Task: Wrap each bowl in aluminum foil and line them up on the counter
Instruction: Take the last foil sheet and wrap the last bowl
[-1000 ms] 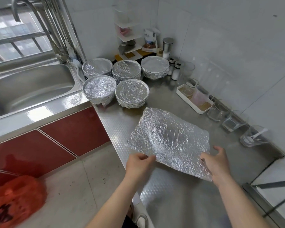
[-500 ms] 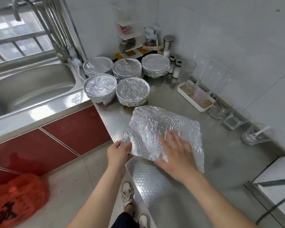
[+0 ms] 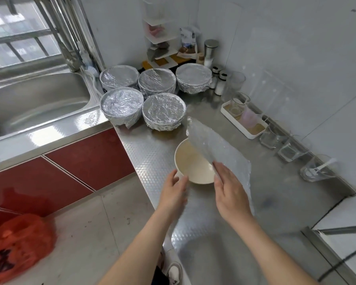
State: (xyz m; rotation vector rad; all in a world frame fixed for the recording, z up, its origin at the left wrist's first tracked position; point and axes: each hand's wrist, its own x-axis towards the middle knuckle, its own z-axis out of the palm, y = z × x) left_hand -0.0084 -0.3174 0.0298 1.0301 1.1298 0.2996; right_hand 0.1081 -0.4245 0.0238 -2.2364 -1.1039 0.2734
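Hands first: the left hand [image 3: 174,188] hangs open at the near left side of the bare bowl [image 3: 191,167], too blurred to tell if it touches the rim. The right hand [image 3: 228,188] pinches the near edge of the foil sheet [image 3: 214,145]. Half a second ago that sheet lay spread over the bowl; now it tilts up off the bowl's right side, leaving the bowl uncovered on the desk [image 3: 152,153]. This wrap seems restarted, not finished. Beyond the bowl, five wrapped bowls [image 3: 163,111] stand in two rows.
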